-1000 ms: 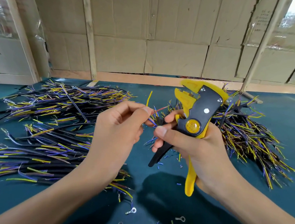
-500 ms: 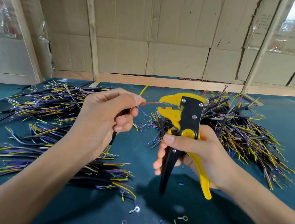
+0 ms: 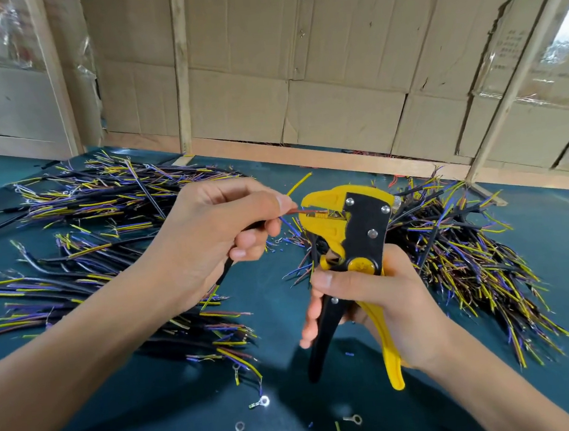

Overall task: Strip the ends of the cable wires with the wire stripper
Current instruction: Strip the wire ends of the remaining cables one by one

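The red wire (image 3: 301, 211) runs nearly level from the left hand (image 3: 209, 242) rightward into the yellow head of the wire stripper (image 3: 346, 230), so its long axis lies crosswise to the tool, which stands almost upright in the right hand (image 3: 379, 296); the left hand's thumb and forefinger pinch the wire just beside the stripper's mouth, and its lower fingers curl round the black cable (image 3: 227, 265) from which the wire branches; a yellow wire (image 3: 299, 183) of the same cable sticks up and away, clear of the tool; the right hand wraps the black and yellow handles, which stand spread apart below it, so the squeeze looks not yet made; whether the wire tip is fully seated between the blades is too small to tell; the coming move, as I judge it, is a closing of the right hand while the left holds the wire straight in line; against the frame half a second earlier, the wire's end has gone from just short of the yellow head to inside it, and the hands have drawn closer together; piles of cut cables (image 3: 103, 210) lie on the green table (image 3: 554, 243) to both sides, with loose ring terminals (image 3: 263, 401) near the front edge.
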Available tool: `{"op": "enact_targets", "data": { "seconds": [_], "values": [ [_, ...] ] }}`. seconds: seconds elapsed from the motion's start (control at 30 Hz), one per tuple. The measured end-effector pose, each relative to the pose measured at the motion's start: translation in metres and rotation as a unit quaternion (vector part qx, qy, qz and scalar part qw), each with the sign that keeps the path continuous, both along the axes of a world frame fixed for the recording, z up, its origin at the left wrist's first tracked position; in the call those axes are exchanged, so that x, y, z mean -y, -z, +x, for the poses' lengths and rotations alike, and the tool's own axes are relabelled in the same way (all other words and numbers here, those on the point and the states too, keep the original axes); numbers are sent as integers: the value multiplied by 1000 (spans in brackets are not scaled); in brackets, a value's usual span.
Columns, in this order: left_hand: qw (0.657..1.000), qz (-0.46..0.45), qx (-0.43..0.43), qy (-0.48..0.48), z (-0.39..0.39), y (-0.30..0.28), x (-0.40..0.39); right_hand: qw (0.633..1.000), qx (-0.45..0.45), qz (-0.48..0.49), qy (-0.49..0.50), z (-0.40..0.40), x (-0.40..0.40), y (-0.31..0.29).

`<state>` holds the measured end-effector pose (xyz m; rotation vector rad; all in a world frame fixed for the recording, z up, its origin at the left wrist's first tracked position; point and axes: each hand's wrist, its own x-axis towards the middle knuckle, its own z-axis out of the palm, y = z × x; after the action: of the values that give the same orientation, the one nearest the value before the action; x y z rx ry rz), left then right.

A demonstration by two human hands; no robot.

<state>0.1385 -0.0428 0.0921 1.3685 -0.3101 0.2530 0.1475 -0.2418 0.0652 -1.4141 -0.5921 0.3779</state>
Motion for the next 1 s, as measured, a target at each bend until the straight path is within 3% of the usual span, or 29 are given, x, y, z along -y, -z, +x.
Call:
{"op": "enact_targets", "data": {
  "seconds": [0.3,0.57,1.0],
  "values": [
    [999,32,7,-21,2,2,1,995,-29,8,96,-6,-7,6],
    [993,-35,53,-102,6,-3,-8,993,64,59,81,0,-4,10],
    [993,-1,90,-73,2,5,5,995,73,42,53,-5,-7,10]
  ]
}}
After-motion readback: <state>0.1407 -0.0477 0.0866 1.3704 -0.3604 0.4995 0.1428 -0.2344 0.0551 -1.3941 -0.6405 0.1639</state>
